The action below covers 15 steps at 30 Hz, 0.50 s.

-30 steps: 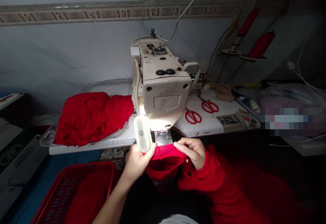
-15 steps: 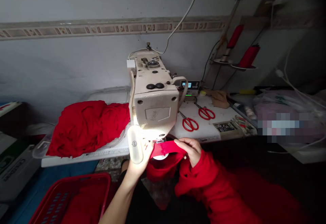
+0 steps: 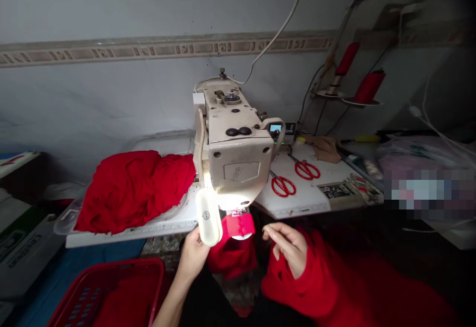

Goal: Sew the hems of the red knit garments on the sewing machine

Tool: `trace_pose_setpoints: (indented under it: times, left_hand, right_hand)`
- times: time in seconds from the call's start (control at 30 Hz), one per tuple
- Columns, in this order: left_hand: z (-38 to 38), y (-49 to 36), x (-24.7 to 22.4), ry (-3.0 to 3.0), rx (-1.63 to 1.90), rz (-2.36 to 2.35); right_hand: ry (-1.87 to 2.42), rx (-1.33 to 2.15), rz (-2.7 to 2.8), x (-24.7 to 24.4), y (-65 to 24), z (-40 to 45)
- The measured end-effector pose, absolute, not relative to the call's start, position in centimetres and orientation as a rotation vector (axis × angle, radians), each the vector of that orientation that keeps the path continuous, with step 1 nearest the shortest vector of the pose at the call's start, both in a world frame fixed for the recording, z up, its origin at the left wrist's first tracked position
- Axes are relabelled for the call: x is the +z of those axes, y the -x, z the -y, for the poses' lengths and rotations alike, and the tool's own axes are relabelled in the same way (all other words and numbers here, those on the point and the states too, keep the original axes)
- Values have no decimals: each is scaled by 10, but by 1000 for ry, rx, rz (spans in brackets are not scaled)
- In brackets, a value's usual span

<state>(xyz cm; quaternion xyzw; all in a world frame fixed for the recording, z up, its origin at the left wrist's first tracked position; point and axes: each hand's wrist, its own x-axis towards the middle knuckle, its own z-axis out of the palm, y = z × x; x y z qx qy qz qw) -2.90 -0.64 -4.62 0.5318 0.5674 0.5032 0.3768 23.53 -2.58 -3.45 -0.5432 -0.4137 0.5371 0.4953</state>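
A piece of red fabric lies under the needle area of a white sewing machine, its lower folds hanging below. My left hand is closed at the fabric's left side, with its fingertips partly hidden behind the lit oval lamp. Right of the fabric and apart from it, my right hand has its fingers curled, thumb and index tips pinched together. Whatever may be between those tips is too small to make out. More red cloth covers the right wrist and forearm.
Left of the machine sits a heap of red cloth. Two red-handled scissors lie on the white table. A red basket stands at lower left. Red thread cones are at the back right.
My right hand has let go of the red fabric and moved right and down. My left hand has shifted left and down. The fabric at the needle now hangs slack on the right.
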Motion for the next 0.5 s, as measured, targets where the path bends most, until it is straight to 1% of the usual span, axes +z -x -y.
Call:
trace_pose_setpoints:
  times: [0.1,0.2,0.33,0.4,0.5]
  left_hand:
    - [10,53,-57,-1249,1207,-1399]
    - [12,64,-56,-1130,1237,-1329]
    - [18,54,-43,-1030,1258,-1194]
    - [25,41,-39,-1013,1203,-1166]
    - [38,24,-37,-1126,1053,-1175]
  right_hand:
    - [1261,1452,1110,-37,-222,41]
    - [1250,1517,1166,-43,-200,51]
    - [1284,1408,1281,-48,-178,53]
    - [1254,1329,1370,-45,-176,52]
    - [1196,1321,1425,-37,-181,53]
